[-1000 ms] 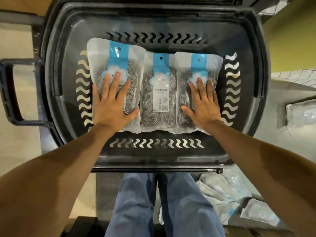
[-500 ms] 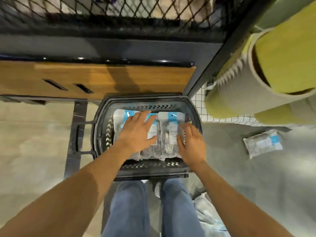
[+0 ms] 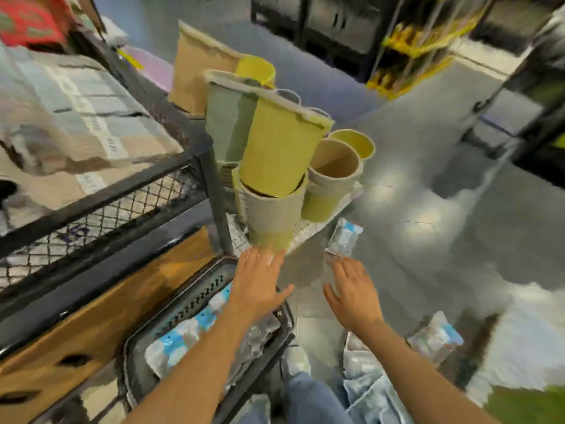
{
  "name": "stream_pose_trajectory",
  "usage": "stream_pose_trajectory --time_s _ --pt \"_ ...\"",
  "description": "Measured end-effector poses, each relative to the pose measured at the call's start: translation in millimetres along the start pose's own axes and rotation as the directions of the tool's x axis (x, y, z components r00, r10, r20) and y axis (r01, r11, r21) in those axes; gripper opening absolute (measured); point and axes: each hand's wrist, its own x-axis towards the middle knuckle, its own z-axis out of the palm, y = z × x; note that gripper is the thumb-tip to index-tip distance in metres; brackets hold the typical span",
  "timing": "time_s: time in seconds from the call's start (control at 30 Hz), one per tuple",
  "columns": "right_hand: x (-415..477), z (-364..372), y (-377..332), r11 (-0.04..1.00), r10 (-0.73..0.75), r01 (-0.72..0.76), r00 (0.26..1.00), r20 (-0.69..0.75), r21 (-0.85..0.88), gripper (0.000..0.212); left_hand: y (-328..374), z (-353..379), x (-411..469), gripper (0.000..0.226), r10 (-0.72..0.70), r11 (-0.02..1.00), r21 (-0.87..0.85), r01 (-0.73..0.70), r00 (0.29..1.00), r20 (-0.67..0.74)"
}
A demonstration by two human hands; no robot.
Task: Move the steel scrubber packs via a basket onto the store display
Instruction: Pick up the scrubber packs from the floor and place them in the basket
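The dark plastic basket [image 3: 195,304] sits on the floor at lower left, with steel scrubber packs [image 3: 183,341] in clear bags with blue headers lying inside. My left hand [image 3: 260,283] hovers over the basket's far right corner, fingers spread and empty. My right hand [image 3: 351,289] is out over the grey floor, fingers straight and empty, just short of a loose scrubber pack [image 3: 344,240] lying there. Another pack [image 3: 437,339] lies on the floor at right, and more packs [image 3: 367,390] are heaped beside my legs. The picture is blurred.
A metal mesh shelf [image 3: 116,206] with a wooden base panel [image 3: 91,316] stands at left, stacked with folded goods. Rolled yellow, grey and brown mats [image 3: 281,154] stand in a white wire rack just beyond the basket. Dark shelving lines the far right.
My head has lifted and turned right. Both hands have left the packs in the basket; the right hand has moved out over the floor toward the loose pack.
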Motion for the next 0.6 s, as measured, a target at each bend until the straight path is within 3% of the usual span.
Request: stream_pose_trajectory --time_s 0.13,0.33,0.4,0.6 --pt "-69 -28 33 0.966 0.258 -0.259 0.963 -0.077 0.007 0.040 71 1 -4 0.073 0.223 0.973 0.049 -0.226 0.973 0.059" --pt "-174 -52 82 0.835 0.550 -0.536 0.814 -0.188 0.123 0.040 171 9 -17 0.071 0.474 0.873 0.075 -0.482 0.875 0.100" --pt "-207 -59 95 0.785 0.619 -0.603 0.752 -0.227 0.141 0.037 200 14 -22 0.069 0.481 0.863 0.088 -0.498 0.862 0.160" --pt "-294 -72 133 0.619 0.786 -0.751 0.591 -0.182 0.231 0.033 292 34 -42 0.073 0.604 0.791 0.022 -0.612 0.786 0.135"
